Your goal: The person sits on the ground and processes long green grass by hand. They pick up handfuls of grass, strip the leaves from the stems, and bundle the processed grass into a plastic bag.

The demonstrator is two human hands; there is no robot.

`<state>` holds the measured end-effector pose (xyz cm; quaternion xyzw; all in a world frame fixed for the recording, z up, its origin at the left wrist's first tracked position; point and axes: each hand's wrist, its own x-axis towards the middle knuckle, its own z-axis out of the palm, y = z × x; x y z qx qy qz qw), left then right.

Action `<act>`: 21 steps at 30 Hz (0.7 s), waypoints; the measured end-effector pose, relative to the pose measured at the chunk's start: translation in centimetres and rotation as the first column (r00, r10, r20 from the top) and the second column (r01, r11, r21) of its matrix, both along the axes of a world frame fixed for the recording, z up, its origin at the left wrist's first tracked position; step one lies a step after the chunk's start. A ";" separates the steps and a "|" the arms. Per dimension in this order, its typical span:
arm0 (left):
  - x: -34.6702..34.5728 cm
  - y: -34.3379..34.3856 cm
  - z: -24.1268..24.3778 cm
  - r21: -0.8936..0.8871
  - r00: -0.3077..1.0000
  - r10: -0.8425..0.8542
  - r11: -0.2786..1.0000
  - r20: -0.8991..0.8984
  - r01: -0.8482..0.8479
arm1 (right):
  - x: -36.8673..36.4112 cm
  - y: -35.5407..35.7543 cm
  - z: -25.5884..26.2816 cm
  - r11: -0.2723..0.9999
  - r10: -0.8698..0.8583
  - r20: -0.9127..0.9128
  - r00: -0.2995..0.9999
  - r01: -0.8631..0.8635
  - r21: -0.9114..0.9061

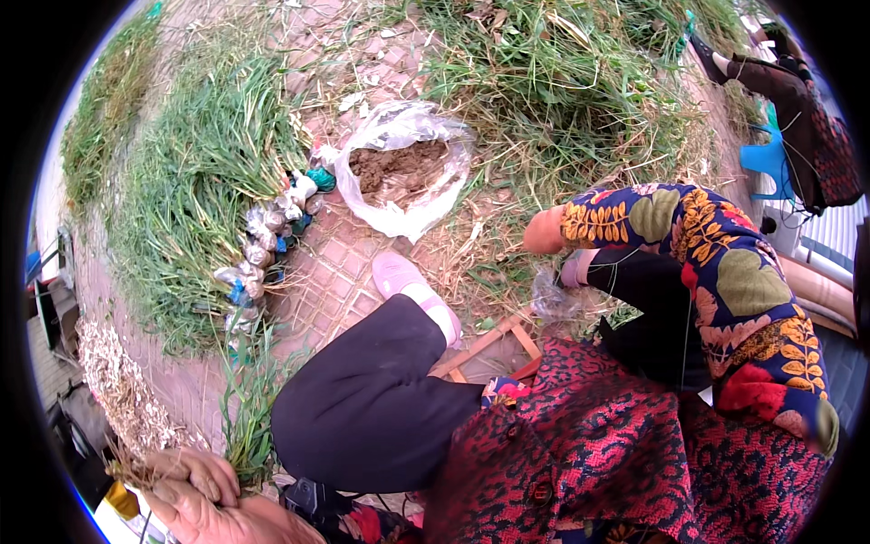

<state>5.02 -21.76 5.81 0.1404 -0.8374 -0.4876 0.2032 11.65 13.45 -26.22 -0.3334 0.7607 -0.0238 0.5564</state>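
Note:
At the lower left, my left hand [197, 486] is closed round a bunch of green grass plants [248, 428]; their roots stick out at the hand's far left side. My right hand [544, 231] shows only in part at the end of a floral sleeve, above straw-littered paving; its fingers are hidden. Just below it lies a crumpled clear plastic bag [554, 296]. An open clear plastic bag [435, 221] holds wet brown soil [397, 170]. To its left, grass bundles [197, 177] lie in a curved row, their root ends wrapped in plastic [258, 255].
Loose grass [544, 88] is heaped beyond the soil bag. A wooden frame [482, 347] lies between my legs. At the upper right another person [781, 88] is near a blue plastic stool [764, 160]. Pale chips or scraps [126, 387] are piled at the left.

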 end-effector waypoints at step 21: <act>-1.9 0.9 -2.3 -0.073 0.996 -0.060 0.996 -0.061 0.055 | -11.2 -7.8 -6.5 0.168 -0.982 -0.169 0.084 0.800 -0.575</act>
